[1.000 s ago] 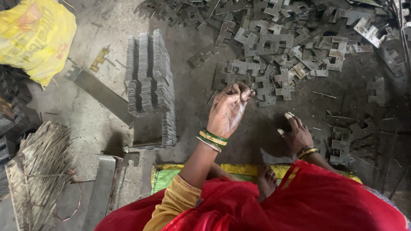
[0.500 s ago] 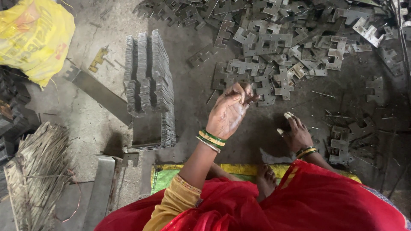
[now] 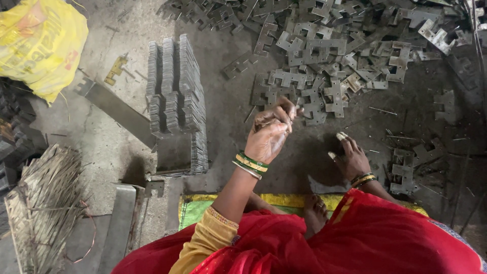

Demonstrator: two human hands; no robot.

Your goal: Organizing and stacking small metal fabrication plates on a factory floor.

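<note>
Floor: dusty grey concrete (image 3: 116, 147) is seen across the whole frame, littered with metal scraps.
Loose pieces: a heap of notched flat metal plates (image 3: 324, 66) is spread over the upper right of the frame.
Stack: sorted plates are stood on edge in a neat stack (image 3: 177, 101) at upper centre-left, well apart from the heap.
Left hand: the left hand (image 3: 269, 134) is held at centre frame just below the heap, fingers pinched together on a thin metal pin (image 3: 299, 108) — only its tip shows past the fingertips.
Right hand: the right hand (image 3: 350, 157) is rested on the floor at centre right, fingers spread apart and empty, with loose plates near it.
Change: against the pictures of a second and half a second ago, almost nothing is altered — the left hand is kept pinched at the heap's edge, shifted only slightly, and the right hand is left where it was.
Meaning: no plate has been moved to the stack in that span.
Surroundings: a yellow sack (image 3: 40, 45) is seen at upper left, a bundle of thin rods (image 3: 45, 203) at lower left.
</note>
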